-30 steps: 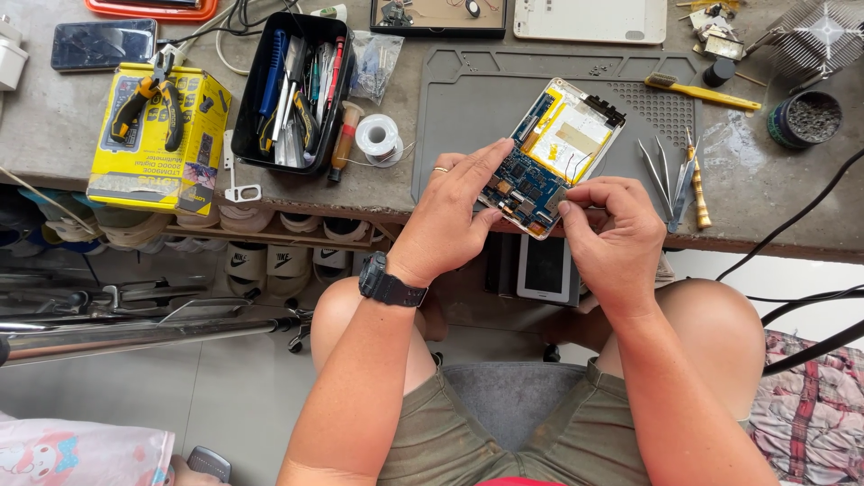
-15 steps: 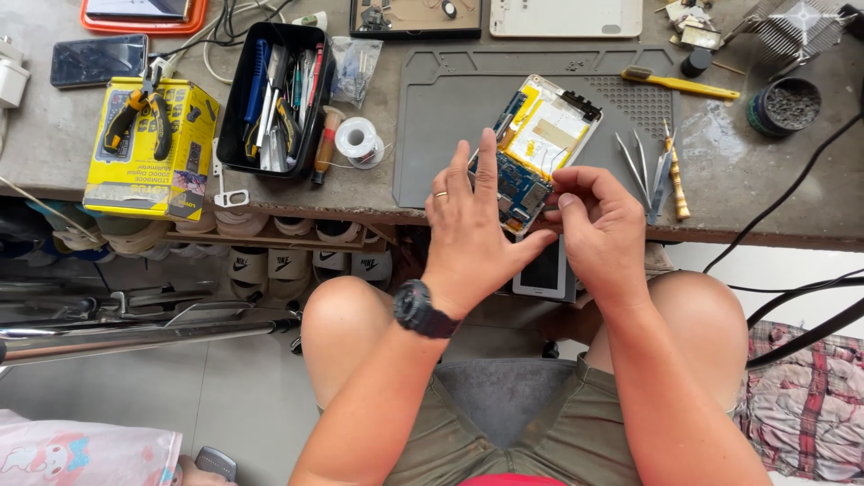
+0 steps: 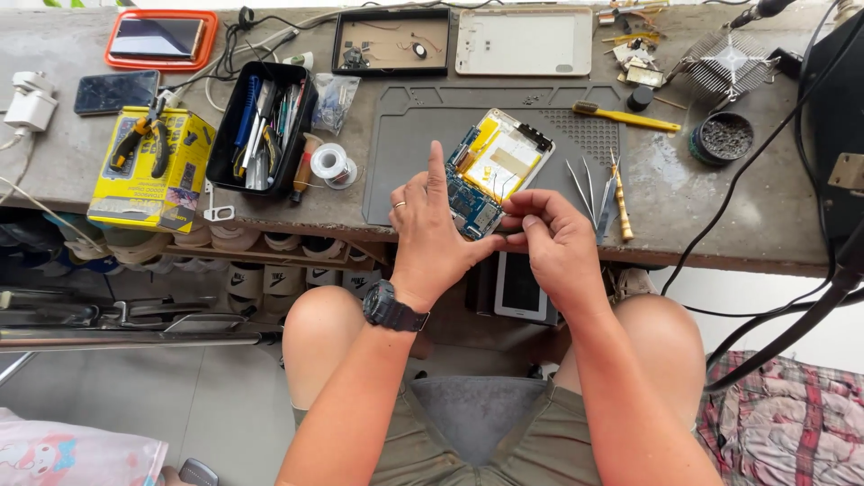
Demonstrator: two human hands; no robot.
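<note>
- Change from the frame half a second back: the opened tablet (image 3: 493,171) keeps the same tilt and the same place on the mat; both hands remain at its near end. The left index finger was raised then and is raised now. No tool on the bench has shifted.
- Location: the opened tablet lies on the grey work mat (image 3: 405,153), toward the mat's near right part, close to the bench edge.
- Orientation: its long axis runs diagonally, near end low and left by the hands, far end high and right toward the yellow-handled brush (image 3: 630,115). The exposed inner side faces up: yellow and white panels at the far part, blue circuit board at the near part.
- Left hand (image 3: 435,236): rests against the tablet's near left edge, index finger extended upward along that edge, remaining fingers curled; thumb meets the device's near corner. It steadies rather than encloses the device. A ring and a black wristwatch (image 3: 392,308) are worn.
- Right hand (image 3: 555,241): thumb and forefinger pinched together at the tablet's near right corner; whether anything is between them cannot be told.
- Surroundings: tweezers (image 3: 583,184) lie just right of the mat; a black tool tray (image 3: 261,126) and a solder spool (image 3: 331,164) sit to the left.
</note>
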